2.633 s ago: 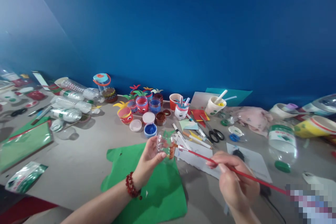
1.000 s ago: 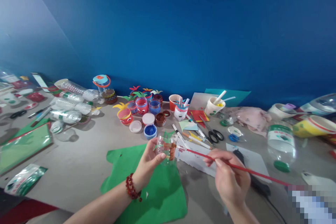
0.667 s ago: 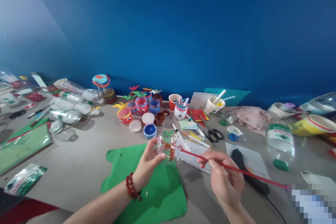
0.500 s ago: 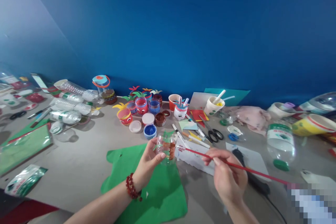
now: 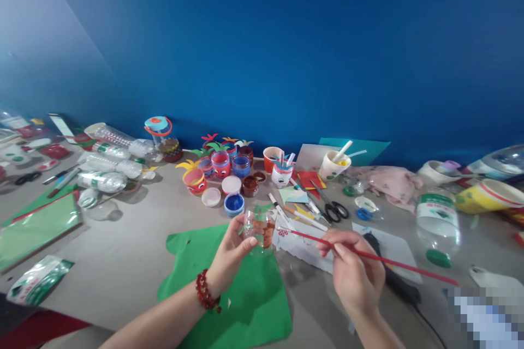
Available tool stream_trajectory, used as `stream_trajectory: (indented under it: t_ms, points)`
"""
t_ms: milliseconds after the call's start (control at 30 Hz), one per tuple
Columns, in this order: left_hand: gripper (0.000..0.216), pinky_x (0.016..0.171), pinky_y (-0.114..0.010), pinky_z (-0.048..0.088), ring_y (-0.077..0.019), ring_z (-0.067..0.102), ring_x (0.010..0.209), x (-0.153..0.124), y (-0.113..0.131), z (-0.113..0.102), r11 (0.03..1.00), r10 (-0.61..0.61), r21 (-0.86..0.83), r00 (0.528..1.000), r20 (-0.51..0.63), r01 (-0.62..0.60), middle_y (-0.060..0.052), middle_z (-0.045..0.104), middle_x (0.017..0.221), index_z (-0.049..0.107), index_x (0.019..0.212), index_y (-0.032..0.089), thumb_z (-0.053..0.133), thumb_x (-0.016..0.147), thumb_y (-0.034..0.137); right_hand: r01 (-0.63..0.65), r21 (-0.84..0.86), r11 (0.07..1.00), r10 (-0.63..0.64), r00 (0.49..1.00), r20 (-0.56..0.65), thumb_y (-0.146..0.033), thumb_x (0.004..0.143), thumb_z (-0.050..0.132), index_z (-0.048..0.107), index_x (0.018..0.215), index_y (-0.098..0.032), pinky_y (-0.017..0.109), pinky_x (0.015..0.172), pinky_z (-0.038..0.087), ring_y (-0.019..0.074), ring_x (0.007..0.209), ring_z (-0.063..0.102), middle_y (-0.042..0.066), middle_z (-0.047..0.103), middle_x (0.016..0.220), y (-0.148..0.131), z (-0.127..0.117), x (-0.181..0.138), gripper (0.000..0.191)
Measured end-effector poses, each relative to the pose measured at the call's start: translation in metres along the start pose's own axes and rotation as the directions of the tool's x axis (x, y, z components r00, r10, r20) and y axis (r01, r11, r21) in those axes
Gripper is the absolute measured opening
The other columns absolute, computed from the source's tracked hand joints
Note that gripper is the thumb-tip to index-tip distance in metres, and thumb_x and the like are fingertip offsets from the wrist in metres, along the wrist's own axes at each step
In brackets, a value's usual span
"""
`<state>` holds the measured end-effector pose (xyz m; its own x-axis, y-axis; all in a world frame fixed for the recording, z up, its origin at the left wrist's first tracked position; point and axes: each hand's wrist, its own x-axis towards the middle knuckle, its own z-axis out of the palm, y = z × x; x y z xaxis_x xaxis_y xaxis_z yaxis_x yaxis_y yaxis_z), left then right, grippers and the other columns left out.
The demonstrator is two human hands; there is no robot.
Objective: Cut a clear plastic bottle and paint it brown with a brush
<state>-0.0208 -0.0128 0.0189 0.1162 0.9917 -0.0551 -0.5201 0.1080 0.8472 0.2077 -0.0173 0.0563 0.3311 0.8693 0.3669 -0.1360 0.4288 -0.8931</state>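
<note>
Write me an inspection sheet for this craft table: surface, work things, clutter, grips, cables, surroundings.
Surface: grey table, green sheet under the hands.
Work things: clear plastic cup with brown-red paint patches; red paintbrush, tip at the cup's side.
Clutter: blue paint pot, painted jars, scissors, plastic bottles lying at left.
Grips: left hand closed round the cup; right hand pinches the brush.
Cables: black corded tool beside the right hand, cord leading to the near edge.
Surroundings: blue wall behind; no other person seen.

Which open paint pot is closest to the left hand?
The blue paint pot, just past the far edge of the green sheet, directly beyond the left hand holding the clear cup. The brown paint pot stands farther back.
</note>
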Motion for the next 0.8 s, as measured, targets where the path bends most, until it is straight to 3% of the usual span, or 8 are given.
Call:
stream_trajectory:
  t_ms: [133, 333, 567, 800]
  points:
    - [0.051, 0.095, -0.037, 0.053, -0.0267, 0.065, 0.114, 0.001, -0.001, 0.0, 1.0, 0.014, -0.009, 1.0, -0.003, -0.014, -0.009, 0.064, 0.126, 0.06, 0.119, 0.023, 0.083, 0.076, 0.036, 0.047, 0.023, 0.999, -0.046, 0.998, -0.048, -0.013, 0.078, 0.06, 0.071, 0.074, -0.018, 0.024, 0.047, 0.046, 0.0166, 0.057, 0.062, 0.003, 0.068, 0.059, -0.006, 0.003, 0.005, 0.013]
    - [0.053, 0.094, -0.041, 0.055, -0.0282, 0.067, 0.11, 0.002, 0.0, 0.003, 0.999, 0.043, -0.016, 0.999, 0.017, -0.043, -0.009, 0.068, 0.12, 0.059, 0.116, 0.023, 0.086, 0.072, 0.035, -0.002, 0.021, 1.0, -0.001, 0.993, 0.115, -0.014, 0.087, 0.059, 0.071, 0.084, -0.02, 0.027, 0.056, 0.05, 0.0159, 0.063, 0.063, 0.002, 0.071, 0.069, -0.003, 0.004, -0.01, 0.013]
    - [0.054, 0.094, -0.046, 0.054, -0.0313, 0.066, 0.113, 0.001, 0.001, 0.005, 1.0, 0.011, -0.02, 0.998, 0.056, -0.01, -0.01, 0.069, 0.12, 0.057, 0.118, 0.024, 0.085, 0.073, 0.037, -0.01, -0.035, 0.999, 0.017, 0.979, 0.204, -0.017, 0.091, 0.058, 0.071, 0.089, -0.021, 0.028, 0.059, 0.05, 0.0186, 0.074, 0.063, 0.004, 0.07, 0.077, 0.008, -0.005, -0.018, 0.013]
    - [0.05, 0.092, -0.038, 0.054, -0.0264, 0.066, 0.109, 0.002, -0.002, -0.002, 0.999, 0.053, 0.001, 0.998, 0.014, -0.053, -0.007, 0.068, 0.118, 0.059, 0.117, 0.024, 0.084, 0.075, 0.035, 0.073, -0.04, 0.997, -0.071, 0.996, 0.059, -0.013, 0.084, 0.059, 0.071, 0.08, -0.019, 0.028, 0.055, 0.048, 0.0167, 0.061, 0.061, 0.002, 0.069, 0.065, 0.0, -0.002, -0.006, 0.014]
